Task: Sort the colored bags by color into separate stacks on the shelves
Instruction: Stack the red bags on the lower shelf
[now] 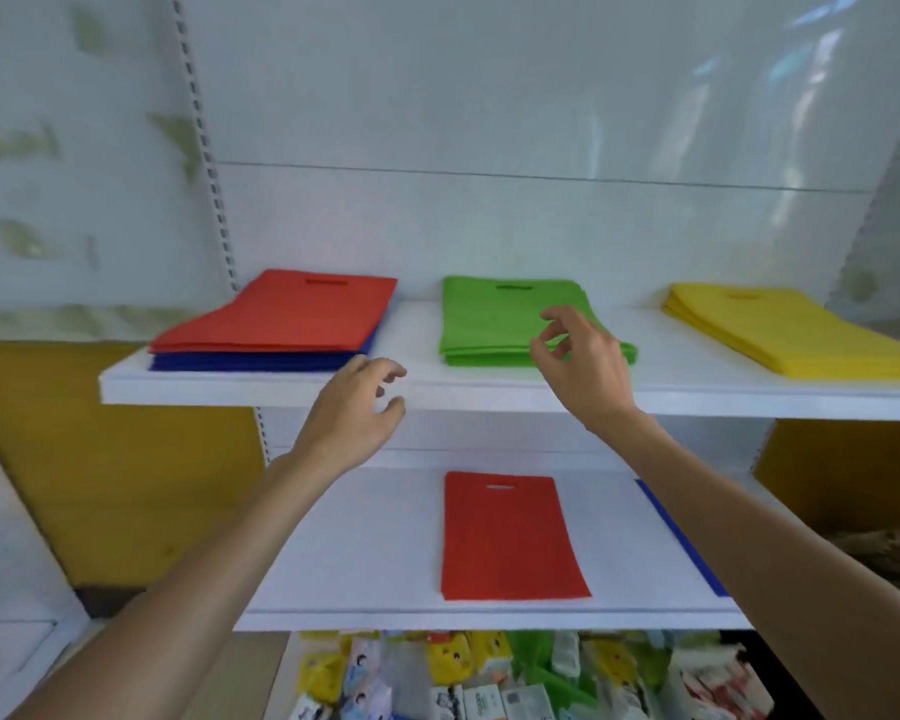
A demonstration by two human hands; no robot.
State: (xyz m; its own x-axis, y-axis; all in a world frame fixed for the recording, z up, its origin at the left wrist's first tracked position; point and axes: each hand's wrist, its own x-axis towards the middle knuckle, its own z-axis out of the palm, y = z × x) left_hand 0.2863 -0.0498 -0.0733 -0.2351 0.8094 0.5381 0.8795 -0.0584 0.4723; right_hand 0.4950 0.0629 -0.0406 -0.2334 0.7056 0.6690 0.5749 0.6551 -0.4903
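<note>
Red bag (pixel 510 537) lies front-to-back on lower shelf (pixel 344 563), handle slot (pixel 500 487) rearward.

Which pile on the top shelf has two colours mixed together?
The leftmost pile: its red bags lie on blue bags. The green pile in the middle and the yellow pile at the right are each one colour.
</note>
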